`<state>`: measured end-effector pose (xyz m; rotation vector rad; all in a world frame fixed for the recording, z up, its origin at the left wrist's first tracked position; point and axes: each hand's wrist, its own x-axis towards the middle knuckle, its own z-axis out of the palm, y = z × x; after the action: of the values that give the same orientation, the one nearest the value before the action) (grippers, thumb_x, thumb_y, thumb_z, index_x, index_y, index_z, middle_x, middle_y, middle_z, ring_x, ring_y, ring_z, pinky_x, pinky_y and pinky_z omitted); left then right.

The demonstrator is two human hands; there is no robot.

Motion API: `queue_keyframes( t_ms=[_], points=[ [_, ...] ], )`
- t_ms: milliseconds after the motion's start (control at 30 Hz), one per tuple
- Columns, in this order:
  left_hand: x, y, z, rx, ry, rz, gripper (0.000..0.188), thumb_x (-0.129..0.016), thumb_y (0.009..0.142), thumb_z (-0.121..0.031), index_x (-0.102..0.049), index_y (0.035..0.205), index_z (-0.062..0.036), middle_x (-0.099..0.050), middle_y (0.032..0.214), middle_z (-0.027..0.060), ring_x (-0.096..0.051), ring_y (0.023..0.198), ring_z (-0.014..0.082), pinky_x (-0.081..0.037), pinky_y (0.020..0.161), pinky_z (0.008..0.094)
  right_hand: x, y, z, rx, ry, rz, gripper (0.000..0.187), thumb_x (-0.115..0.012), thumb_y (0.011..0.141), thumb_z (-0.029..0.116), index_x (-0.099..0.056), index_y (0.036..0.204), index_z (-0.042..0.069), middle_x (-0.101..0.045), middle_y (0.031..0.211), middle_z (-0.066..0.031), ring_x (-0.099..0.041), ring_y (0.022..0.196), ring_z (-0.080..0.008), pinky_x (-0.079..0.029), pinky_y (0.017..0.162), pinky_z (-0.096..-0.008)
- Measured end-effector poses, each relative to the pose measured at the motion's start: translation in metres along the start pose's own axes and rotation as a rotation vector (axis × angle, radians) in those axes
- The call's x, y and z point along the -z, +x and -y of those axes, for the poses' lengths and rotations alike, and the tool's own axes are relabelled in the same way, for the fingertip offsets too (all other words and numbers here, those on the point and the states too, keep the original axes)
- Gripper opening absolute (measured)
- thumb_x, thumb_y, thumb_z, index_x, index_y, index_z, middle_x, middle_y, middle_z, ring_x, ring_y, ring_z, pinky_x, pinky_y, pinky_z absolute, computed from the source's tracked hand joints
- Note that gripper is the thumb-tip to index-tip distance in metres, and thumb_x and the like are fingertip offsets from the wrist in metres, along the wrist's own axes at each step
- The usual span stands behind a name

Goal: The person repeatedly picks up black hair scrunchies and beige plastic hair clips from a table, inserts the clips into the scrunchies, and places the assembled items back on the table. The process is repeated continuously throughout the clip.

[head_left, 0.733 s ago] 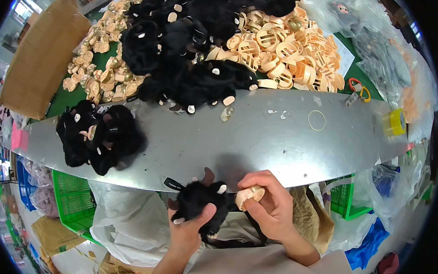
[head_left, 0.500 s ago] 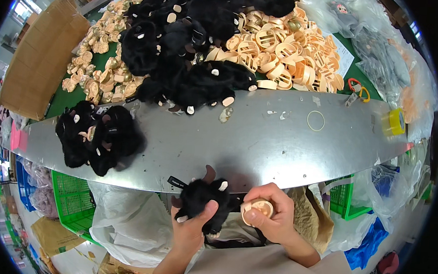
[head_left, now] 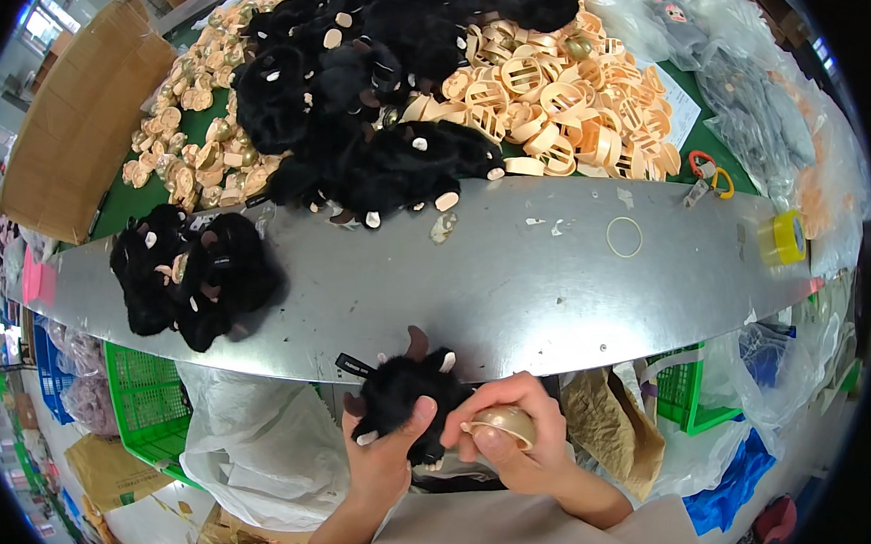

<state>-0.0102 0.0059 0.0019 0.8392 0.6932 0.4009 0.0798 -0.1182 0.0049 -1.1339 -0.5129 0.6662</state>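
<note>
My left hand (head_left: pixel 384 453) is closed around a small black plush toy (head_left: pixel 403 395) with brown horns, pale ear and paw patches and a black tag. The thumb presses on its near side. Close by on the right, my right hand (head_left: pixel 529 447) grips a round beige-and-gold plastic face piece (head_left: pixel 506 423), its shiny domed back turned upward. The right fingertips reach the plush toy's right side. Whether the face piece itself touches the plush is hidden by the fingers.
Black plush toys (head_left: pixel 196 277) lie at the left of the metal table (head_left: pixel 455 283), with a larger heap (head_left: pixel 337 87) behind. Beyond are piles of beige plastic rings (head_left: pixel 575 111) and face pieces (head_left: pixel 203 158). A yellow tape roll (head_left: pixel 785 238) stands right; green crates (head_left: pixel 149 394) flank below.
My right hand has moved left to the plush toy and turned the face piece, so its domed back shows instead of its front. My left hand stays almost still with the plush.
</note>
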Motion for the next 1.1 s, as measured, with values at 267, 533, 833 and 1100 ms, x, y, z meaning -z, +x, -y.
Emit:
queue_keyframes(
  t_ms=[267, 533, 833, 1100],
  points=[
    [-0.002, -0.006, -0.001, -0.006, 0.01, -0.012, 0.035, -0.067, 0.09, -0.003, -0.058, 0.123, 0.0048, -0.061, 0.125, 0.0106, -0.059, 0.11, 0.0171, -0.044, 0.097, 0.0293, 0.0, 0.017, 0.001, -0.034, -0.232, 0.002, 0.019, -0.066, 0.091, 0.013, -0.063, 0.1, -0.003, -0.06, 0.083, -0.0054, -0.056, 0.07, -0.0079, -0.044, 0.062, -0.0218],
    [0.005, -0.015, 0.008, -0.109, 0.22, -0.162, 0.021, -0.073, 0.087, -0.007, -0.064, 0.102, 0.0027, -0.066, 0.091, 0.0029, -0.058, 0.08, 0.0085, -0.046, 0.069, 0.0226, -0.001, 0.014, -0.006, -0.071, -0.16, -0.019, 0.02, -0.064, 0.092, 0.013, -0.06, 0.104, -0.002, -0.059, 0.082, -0.0044, -0.057, 0.065, -0.0084, -0.045, 0.056, -0.0209],
    [-0.003, -0.013, -0.004, -0.483, 0.688, -0.061, 0.015, -0.073, 0.081, -0.001, -0.06, 0.087, 0.0031, -0.056, 0.065, 0.0051, -0.05, 0.057, 0.0089, -0.042, 0.054, 0.0242, -0.006, 0.021, -0.012, 0.323, -0.775, -0.088, 0.028, -0.072, 0.08, 0.002, -0.06, 0.105, 0.002, -0.063, 0.088, -0.0144, -0.062, 0.066, -0.0262, -0.049, 0.058, -0.0297],
    [0.001, -0.013, 0.023, -0.294, 0.304, -0.21, 0.014, -0.071, 0.09, -0.011, -0.06, 0.089, -0.0024, -0.061, 0.087, -0.0006, -0.052, 0.073, 0.0052, -0.044, 0.062, 0.0229, -0.009, 0.028, -0.02, 0.44, -0.684, -0.108, 0.04, -0.063, 0.088, 0.025, -0.056, 0.113, -0.005, -0.059, 0.096, -0.0187, -0.059, 0.074, -0.0317, -0.051, 0.063, -0.0368]
  ],
)
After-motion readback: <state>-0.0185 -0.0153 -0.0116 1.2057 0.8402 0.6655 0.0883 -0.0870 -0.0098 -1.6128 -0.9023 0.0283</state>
